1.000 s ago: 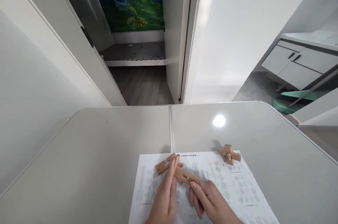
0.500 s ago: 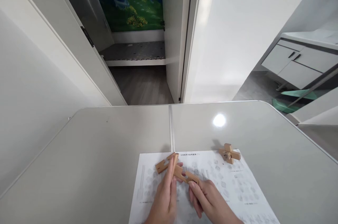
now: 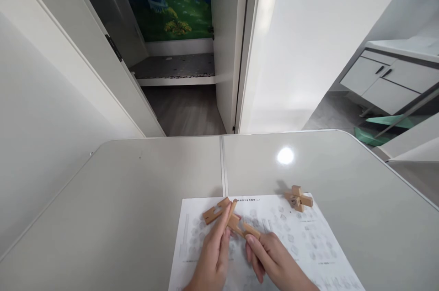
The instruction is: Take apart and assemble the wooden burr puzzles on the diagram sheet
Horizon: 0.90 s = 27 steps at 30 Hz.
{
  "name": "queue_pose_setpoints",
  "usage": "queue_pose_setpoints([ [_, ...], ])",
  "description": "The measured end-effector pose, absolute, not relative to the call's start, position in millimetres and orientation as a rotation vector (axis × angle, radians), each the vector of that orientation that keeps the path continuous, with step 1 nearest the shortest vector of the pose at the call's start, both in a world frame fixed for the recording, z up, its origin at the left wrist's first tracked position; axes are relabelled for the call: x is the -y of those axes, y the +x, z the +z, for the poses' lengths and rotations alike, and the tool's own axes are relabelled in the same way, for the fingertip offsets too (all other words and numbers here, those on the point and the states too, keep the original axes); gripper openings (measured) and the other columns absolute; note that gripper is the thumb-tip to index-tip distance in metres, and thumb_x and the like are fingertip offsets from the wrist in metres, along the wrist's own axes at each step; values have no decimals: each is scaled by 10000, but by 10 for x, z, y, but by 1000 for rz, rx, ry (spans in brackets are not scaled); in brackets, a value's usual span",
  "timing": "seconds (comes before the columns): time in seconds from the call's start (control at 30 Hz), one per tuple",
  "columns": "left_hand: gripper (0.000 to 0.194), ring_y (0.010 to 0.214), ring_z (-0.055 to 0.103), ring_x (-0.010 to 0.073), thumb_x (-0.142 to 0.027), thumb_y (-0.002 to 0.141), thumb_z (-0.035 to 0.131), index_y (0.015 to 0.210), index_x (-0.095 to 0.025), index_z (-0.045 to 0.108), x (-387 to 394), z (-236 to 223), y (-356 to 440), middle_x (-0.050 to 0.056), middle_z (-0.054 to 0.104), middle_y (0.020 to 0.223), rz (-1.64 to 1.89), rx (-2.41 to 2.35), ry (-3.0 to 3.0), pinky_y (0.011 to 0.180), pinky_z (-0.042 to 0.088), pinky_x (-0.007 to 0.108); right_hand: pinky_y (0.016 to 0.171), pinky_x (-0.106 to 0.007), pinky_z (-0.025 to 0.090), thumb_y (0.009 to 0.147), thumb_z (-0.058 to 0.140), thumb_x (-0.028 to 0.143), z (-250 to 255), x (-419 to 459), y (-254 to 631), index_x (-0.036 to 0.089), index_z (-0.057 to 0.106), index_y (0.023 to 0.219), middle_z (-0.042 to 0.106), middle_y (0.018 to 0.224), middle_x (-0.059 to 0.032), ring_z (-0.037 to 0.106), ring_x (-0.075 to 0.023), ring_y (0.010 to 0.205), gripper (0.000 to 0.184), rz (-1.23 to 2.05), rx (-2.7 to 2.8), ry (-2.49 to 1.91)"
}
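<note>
gripping notched, smooth wooden pieces [image 3: 234,223] between hands [image 3: 214,250]

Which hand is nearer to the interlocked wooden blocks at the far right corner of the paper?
The right hand. It is on the near side of the interlocked wooden blocks, slightly to their left. The left hand is farther to their left.

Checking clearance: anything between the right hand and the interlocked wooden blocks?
Nothing visible stands between the right hand and the interlocked wooden blocks; just the flat printed sheet lies there.
</note>
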State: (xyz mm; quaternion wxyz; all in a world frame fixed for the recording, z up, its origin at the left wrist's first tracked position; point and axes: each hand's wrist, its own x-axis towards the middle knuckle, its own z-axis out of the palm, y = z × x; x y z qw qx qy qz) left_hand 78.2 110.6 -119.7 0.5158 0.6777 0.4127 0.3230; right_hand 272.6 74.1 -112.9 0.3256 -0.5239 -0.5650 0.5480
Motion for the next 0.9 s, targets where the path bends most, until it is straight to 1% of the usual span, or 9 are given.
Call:
queue_pose_setpoints([
  [0.1, 528, 1602, 348, 269, -384, 1145, 347, 1673, -371, 324, -1101, -1197, 782, 11, 385, 1728, 771, -1006, 1632, 1334, 286, 489, 617, -267, 537, 1063, 279, 748, -1141, -735, 2727, 239, 584, 698, 583, 418, 17, 599, -174, 442, 697, 1460, 1455, -1365],
  [0.17, 537, 1587, 378, 269, -388, 1147, 334, 1682, -379, 289, -1085, -1210, 790, 11, 358, 1741, 766, -1015, 1633, 1322, 317, 484, 608, -264, 536, 1060, 278, 752, -1143, -735, 2718, 240, 575, 692, 574, 411, 19, 592, -171, 429, 697, 1457, 1432, -1362],
  [0.27, 559, 1614, 317, 261, -388, 1152, 301, 1702, -383, 202, -1059, -1238, 808, 3, 288, 1769, 759, -1029, 1630, 1336, 276, 490, 598, -263, 527, 1058, 266, 757, -1136, -746, 2701, 243, 560, 689, 559, 401, 26, 572, -166, 408, 698, 1429, 1419, -1384],
  [0.33, 565, 1627, 281, 262, -394, 1153, 291, 1706, -382, 176, -1051, -1249, 818, 1, 272, 1775, 754, -1027, 1622, 1340, 261, 490, 593, -266, 524, 1056, 260, 760, -1129, -755, 2693, 246, 554, 680, 553, 397, 27, 563, -168, 405, 701, 1425, 1417, -1390],
  [0.4, 572, 1611, 320, 276, -408, 1151, 296, 1708, -375, 173, -1052, -1244, 824, 14, 279, 1774, 750, -1020, 1608, 1317, 312, 481, 591, -269, 525, 1055, 261, 760, -1124, -758, 2690, 250, 547, 667, 557, 399, 22, 567, -173, 414, 702, 1422, 1415, -1383],
  [0.5, 584, 1523, 469, 299, -430, 1147, 294, 1712, -369, 156, -1063, -1214, 824, 42, 302, 1765, 743, -1000, 1595, 1232, 446, 468, 599, -268, 528, 1058, 263, 753, -1121, -754, 2693, 258, 514, 618, 558, 396, 16, 571, -173, 426, 708, 1407, 1423, -1368],
  [0.57, 574, 1488, 514, 297, -431, 1147, 299, 1706, -386, 176, -1071, -1196, 820, 39, 319, 1759, 723, -986, 1595, 1199, 483, 462, 610, -264, 531, 1064, 265, 744, -1122, -748, 2698, 260, 501, 601, 557, 394, 16, 574, -170, 431, 711, 1403, 1434, -1361],
  [0.7, 539, 1544, 444, 273, -407, 1148, 319, 1684, -414, 259, -1072, -1193, 803, -2, 318, 1759, 697, -979, 1603, 1261, 410, 454, 645, -272, 542, 1079, 273, 716, -1136, -739, 2715, 251, 528, 617, 571, 401, 13, 595, -172, 439, 703, 1399, 1464, -1353],
  [0.9, 535, 1580, 390, 265, -404, 1142, 359, 1675, -388, 310, -1063, -1211, 787, 2, 371, 1735, 721, -984, 1602, 1307, 342, 446, 639, -279, 547, 1083, 286, 702, -1137, -739, 2722, 247, 561, 658, 586, 406, 9, 610, -183, 443, 681, 1401, 1475, -1331],
])
